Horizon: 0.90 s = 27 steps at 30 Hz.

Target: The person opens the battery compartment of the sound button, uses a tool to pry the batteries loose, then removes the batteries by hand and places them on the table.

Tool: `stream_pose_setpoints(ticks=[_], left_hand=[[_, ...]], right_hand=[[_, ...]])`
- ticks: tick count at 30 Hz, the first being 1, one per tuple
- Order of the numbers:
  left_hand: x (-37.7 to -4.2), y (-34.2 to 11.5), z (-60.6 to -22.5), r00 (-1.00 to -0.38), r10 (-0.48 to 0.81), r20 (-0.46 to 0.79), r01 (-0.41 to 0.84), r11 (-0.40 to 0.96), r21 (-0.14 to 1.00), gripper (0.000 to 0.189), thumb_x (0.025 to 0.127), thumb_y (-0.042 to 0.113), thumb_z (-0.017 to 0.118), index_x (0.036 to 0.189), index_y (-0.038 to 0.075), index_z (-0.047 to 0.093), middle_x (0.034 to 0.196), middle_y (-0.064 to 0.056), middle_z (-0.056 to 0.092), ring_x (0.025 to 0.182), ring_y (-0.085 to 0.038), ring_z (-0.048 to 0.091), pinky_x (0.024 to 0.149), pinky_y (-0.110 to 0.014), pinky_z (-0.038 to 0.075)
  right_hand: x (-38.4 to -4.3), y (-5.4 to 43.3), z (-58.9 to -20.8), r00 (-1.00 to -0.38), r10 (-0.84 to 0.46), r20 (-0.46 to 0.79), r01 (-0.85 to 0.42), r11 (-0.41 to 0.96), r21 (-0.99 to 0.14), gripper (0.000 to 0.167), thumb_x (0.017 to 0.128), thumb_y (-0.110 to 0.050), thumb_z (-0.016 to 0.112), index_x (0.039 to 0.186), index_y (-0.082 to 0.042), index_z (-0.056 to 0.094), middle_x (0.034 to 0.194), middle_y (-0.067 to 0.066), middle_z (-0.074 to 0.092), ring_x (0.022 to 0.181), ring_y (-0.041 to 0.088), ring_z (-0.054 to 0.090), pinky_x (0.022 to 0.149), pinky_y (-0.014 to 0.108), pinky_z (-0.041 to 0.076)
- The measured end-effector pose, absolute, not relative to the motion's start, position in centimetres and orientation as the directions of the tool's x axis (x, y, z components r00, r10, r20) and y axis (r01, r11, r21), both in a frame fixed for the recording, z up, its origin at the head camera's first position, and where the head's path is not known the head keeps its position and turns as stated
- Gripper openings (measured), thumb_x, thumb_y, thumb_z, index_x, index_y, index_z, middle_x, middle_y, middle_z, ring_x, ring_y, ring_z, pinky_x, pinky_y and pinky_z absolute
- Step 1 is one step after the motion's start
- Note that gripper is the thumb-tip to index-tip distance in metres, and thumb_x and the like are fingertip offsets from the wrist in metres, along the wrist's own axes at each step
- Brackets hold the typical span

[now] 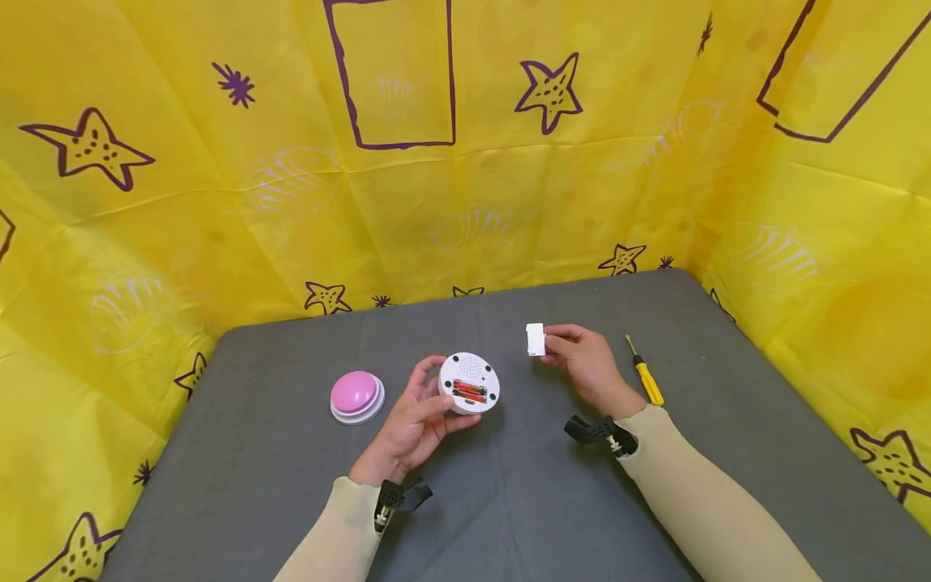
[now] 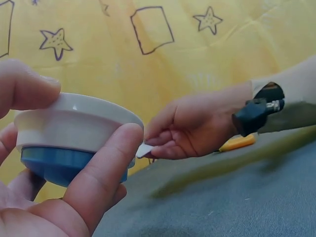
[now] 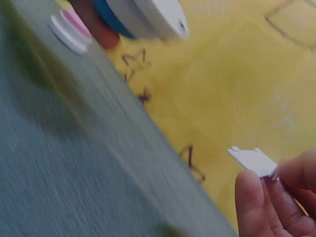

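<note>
My left hand (image 1: 416,424) grips a round white push-button device (image 1: 471,369) with its underside turned up. Two red batteries (image 1: 469,391) lie in the open compartment on that underside, near a patch of speaker holes. In the left wrist view the device's blue button (image 2: 57,163) faces downward, with fingers round the white rim. To the right, my right hand (image 1: 587,361) pinches a small white battery cover (image 1: 535,339) by its edge. Small tabs show along the cover (image 3: 253,162) in the right wrist view. A gap separates the cover from the device.
A pink-topped white button (image 1: 355,395) sits on the grey table (image 1: 291,501), left of my left hand. Beyond my right hand lies a screwdriver (image 1: 646,376) with a yellow handle. Yellow patterned cloth (image 1: 407,218) hangs behind the table and along its sides.
</note>
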<state>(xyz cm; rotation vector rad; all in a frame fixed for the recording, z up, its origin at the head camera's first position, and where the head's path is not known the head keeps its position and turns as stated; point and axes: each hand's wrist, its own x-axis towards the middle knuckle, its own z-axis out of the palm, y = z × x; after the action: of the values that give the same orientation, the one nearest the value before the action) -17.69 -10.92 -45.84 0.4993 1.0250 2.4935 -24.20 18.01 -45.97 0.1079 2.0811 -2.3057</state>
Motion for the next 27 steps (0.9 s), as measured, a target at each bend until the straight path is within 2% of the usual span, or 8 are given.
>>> stream_pose_setpoints(ticks=[5,15,23,27], left_hand=[[-17.7,-11.1,-46.1,-0.854,0.492,0.167,-0.235,-0.652,0.721,0.055,0.092,-0.017,0.044,0.135,0.016,0.034,0.140,-0.016,0.035,0.114,-0.043,0.056,0.087,-0.054,0.053],[-17.6,-11.0,-46.5,-0.844,0.512,0.160,-0.255,-0.645,0.720,0.056,0.092,-0.019,0.042,0.134,0.017,0.034,0.139,-0.016,0.036,0.114,-0.043,0.056,0.087,-0.054,0.053],[-17.4,-11.0,-46.8,-0.836,0.523,0.166,-0.252,-0.635,0.730,0.055,0.091,-0.018,0.044,0.132,0.016,0.033,0.139,-0.016,0.036,0.114,-0.042,0.056,0.087,-0.053,0.054],[-17.4,-11.0,-46.9,-0.839,0.520,0.164,-0.251,-0.636,0.730,0.055,0.090,-0.018,0.044,0.132,0.017,0.034,0.139,-0.016,0.036,0.114,-0.042,0.056,0.087,-0.053,0.054]], right_hand=[[-25.7,19.9,-47.1,-0.989,0.047,-0.143,0.137,-0.114,-0.984,0.033,0.099,-0.006,0.063,0.128,0.009,0.058,0.117,0.019,0.058,0.085,0.020,0.064,0.078,0.029,0.057],[-27.1,21.7,-48.3,-0.976,0.086,-0.199,0.196,-0.041,-0.980,0.034,0.099,-0.003,0.061,0.130,0.010,0.057,0.118,0.021,0.055,0.087,0.020,0.063,0.078,0.029,0.058],[-27.0,22.0,-48.3,-0.985,0.086,-0.147,0.164,0.250,-0.954,0.029,0.099,-0.008,0.063,0.125,0.005,0.064,0.120,0.021,0.058,0.094,0.027,0.062,0.075,0.026,0.057],[-26.8,22.0,-48.3,-0.988,0.095,-0.120,0.146,0.348,-0.926,0.026,0.099,-0.007,0.062,0.122,0.003,0.066,0.118,0.021,0.061,0.089,0.026,0.063,0.072,0.025,0.057]])
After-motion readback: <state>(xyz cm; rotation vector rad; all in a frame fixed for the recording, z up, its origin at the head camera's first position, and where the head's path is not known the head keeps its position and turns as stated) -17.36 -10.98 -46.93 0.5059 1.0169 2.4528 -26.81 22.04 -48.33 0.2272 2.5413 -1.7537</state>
